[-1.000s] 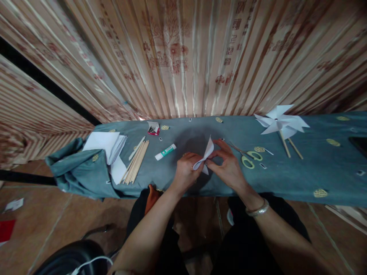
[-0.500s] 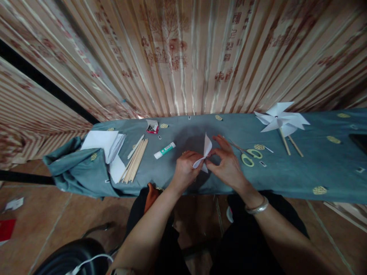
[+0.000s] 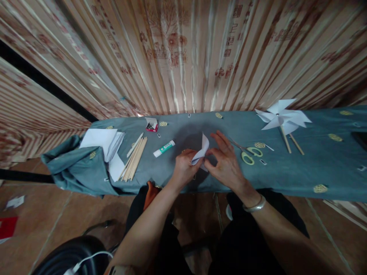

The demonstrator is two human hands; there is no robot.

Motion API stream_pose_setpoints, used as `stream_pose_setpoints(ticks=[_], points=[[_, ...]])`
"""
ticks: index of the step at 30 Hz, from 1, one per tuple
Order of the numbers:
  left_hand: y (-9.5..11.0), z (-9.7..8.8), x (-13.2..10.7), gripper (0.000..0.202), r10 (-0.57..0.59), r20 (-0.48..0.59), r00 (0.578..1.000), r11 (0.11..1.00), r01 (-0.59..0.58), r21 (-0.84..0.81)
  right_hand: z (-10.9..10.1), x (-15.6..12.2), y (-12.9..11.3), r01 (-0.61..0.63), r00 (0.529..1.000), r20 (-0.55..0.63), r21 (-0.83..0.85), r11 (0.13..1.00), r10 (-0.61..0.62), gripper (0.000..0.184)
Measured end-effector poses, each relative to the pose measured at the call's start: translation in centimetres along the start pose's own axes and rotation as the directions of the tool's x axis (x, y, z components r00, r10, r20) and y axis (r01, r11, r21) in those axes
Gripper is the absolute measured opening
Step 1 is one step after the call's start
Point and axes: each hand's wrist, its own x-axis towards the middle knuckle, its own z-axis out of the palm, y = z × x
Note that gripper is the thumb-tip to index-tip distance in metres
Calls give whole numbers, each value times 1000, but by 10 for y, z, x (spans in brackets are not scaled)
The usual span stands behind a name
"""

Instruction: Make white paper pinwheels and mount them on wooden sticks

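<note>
Two bare hands of mine come together above the middle of the surface (image 3: 286, 175): my left hand (image 3: 185, 167) pinches a curled piece of white paper (image 3: 201, 151), while my right hand (image 3: 226, 164) has its thumb and forefinger right beside the paper's edge, the other fingers lifted; whether those two tips actually grip anything, I cannot tell. If my left pinch loosens, the curled paper could spring open, and squeezing too hard might crease it where it bends. A push from my right thumb off the centre could tear or skew it. The scissors (image 3: 247, 156) lie near my right hand, so a careless sweep of my wrist could knock them. My own fingers hide where the folds meet, and anything small between them is lost to me. The contents of the little red box (image 3: 151, 125) are too small to name, and a dark object (image 3: 361, 140) is cut off at the right edge.
</note>
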Motion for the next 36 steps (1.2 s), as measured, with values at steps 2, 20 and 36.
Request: stream_pose_setpoints(ticks=[2, 20, 36], points=[[0, 0, 0, 20, -31, -4, 1000, 999, 31, -27, 1, 0, 0, 19, 1000, -9, -19, 1000, -19, 9], [-4, -6, 12, 15, -615, -166, 771, 702, 439, -560, -13, -3, 21, -76, 994, -78, -8, 997, 75, 6], [8, -4, 11, 33, -710, 106, 696, 291, 427, -856, -34, -30, 28, -80, 997, 37, 194, 978, 74, 30]])
